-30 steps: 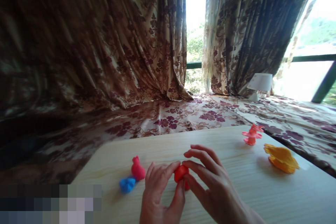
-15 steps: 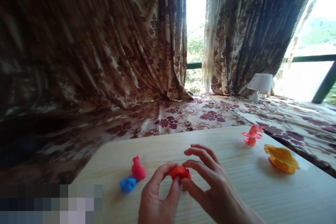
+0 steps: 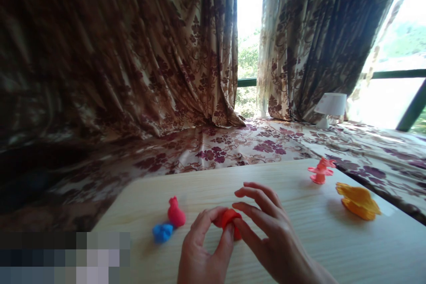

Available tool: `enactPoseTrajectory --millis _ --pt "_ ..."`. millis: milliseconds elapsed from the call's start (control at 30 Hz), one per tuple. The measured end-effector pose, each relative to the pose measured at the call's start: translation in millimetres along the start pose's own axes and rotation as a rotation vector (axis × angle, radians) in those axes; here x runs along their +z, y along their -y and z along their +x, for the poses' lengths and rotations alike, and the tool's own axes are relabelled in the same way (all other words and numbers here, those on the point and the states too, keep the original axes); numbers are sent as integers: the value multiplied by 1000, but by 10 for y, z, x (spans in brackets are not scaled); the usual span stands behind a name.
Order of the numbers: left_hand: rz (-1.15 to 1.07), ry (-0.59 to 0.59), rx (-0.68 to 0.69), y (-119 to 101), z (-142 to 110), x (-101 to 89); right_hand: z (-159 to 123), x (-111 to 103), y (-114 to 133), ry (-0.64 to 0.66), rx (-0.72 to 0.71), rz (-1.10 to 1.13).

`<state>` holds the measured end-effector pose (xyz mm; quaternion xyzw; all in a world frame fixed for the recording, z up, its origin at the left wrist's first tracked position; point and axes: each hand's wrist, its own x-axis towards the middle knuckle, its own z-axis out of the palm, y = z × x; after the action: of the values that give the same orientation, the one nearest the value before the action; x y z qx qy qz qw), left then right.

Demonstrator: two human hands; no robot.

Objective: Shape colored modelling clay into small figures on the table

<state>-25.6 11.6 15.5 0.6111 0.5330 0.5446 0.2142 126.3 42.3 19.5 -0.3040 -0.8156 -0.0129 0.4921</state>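
A small lump of red modelling clay (image 3: 230, 216) is between my two hands near the front of the pale wooden table (image 3: 206, 182). My left hand (image 3: 206, 244) pinches it between thumb and forefinger, from the left. On the other side, my right hand (image 3: 269, 226) presses its thumb to the clay, with the forefinger curved just above it and the other fingers spread. Part of the lump is covered by my fingertips. Left of my hands, a pink clay piece (image 3: 176, 213) with a narrow top touches a crumpled blue clay piece (image 3: 163, 233).
Toward the right edge of the table stand a coral-pink clay figure (image 3: 320, 171) with a wide ring and base, and a wavy yellow clay piece (image 3: 358, 202). Beyond are flower-patterned cloth (image 3: 226, 148), a white lamp (image 3: 330, 105), and long curtains (image 3: 186, 53) by the windows.
The red clay has turned and shifted slightly between my fingers. My left thumb and forefinger have changed their hold on it, while my right hand has barely moved.
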Motion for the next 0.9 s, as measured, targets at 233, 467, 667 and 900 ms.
enactPoseTrajectory --millis 233,467,667,900 --pt "87 36 159 61 23 -45 5 -10 7 19 1 23" --pt "-48 48 -92 80 39 -32 17 -13 16 1 36 43" --pt "64 -13 103 116 -8 -19 7 -6 11 -2 15 22" --pt "-3 -166 -65 49 -67 56 45 -17 53 -3 31 7"
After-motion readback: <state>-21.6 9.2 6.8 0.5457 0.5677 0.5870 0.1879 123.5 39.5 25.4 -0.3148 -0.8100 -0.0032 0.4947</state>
